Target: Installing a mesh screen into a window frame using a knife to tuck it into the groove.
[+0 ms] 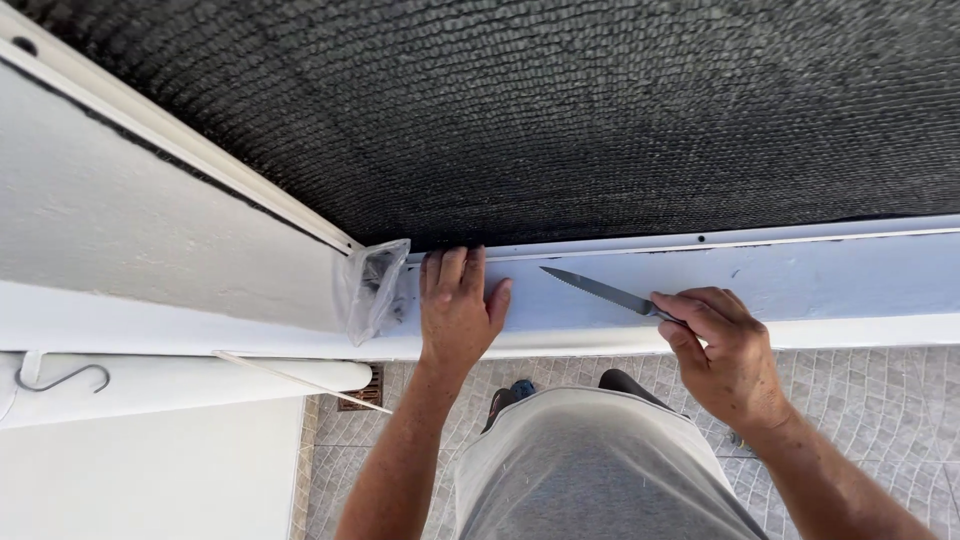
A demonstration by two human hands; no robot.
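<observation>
Left hand [458, 305] lies flat on the white ledge [850, 280], palm down, fingers close together and pointing up toward the ledge's far edge, thumb splayed out to the right. It grips nothing.

Right hand [722, 352] is closed around the handle of a knife [598, 290]; the handle is buried in my fist. The slim grey blade lies low over the ledge face, tip pointing left toward my left hand but clear of it. Blade edge looks serrated, though the view is too soft to be sure.

Along the ledge's far edge runs a thin white strip [700, 241], and dark mesh netting [600, 110] fills everything beyond it.

At the left end of the ledge, where it meets the white wall [150, 240], a crumpled clear plastic bag [372, 288] hangs just beside my left hand.

Below the ledge's near edge: tiled floor [880, 400], my grey shirt [590, 470], a metal S-hook [62, 378] at far left.
</observation>
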